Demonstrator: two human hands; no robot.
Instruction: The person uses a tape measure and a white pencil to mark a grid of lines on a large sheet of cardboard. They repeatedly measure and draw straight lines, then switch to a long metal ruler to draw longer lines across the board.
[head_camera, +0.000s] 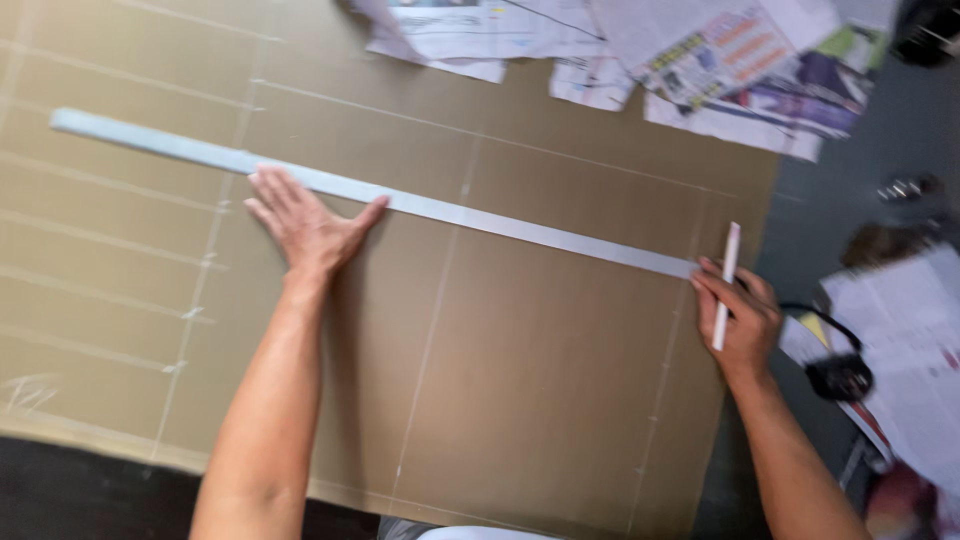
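A large sheet of brown cardboard (520, 380) covers most of the view, marked with pale drawn lines that cross it in a loose grid. A long, thin metal straightedge (470, 215) lies flat on it, running from about ten o'clock down toward three o'clock.

The left hand (305, 225) lies flat with fingers spread, palm down on the cardboard, its fingertips and thumb touching the lower edge of the straightedge near the left half of it. The forearm runs back toward six o'clock.

The right hand (740, 315) sits at three o'clock, at the right end of the straightedge. It is closed around a white pencil-like marker (726, 285), which stands nearly upright in the frame, its upper tip just past the end of the straightedge. The fingertips touch the straightedge's end.

At twelve to two o'clock, loose newspaper sheets (700, 60) lie overlapping the far edge of the cardboard. At four o'clock, off the cardboard, more printed paper (905, 340) lies on the dark floor (860, 140), with a small black object with a cord (840, 375) just beside the right wrist; what it is cannot be told.
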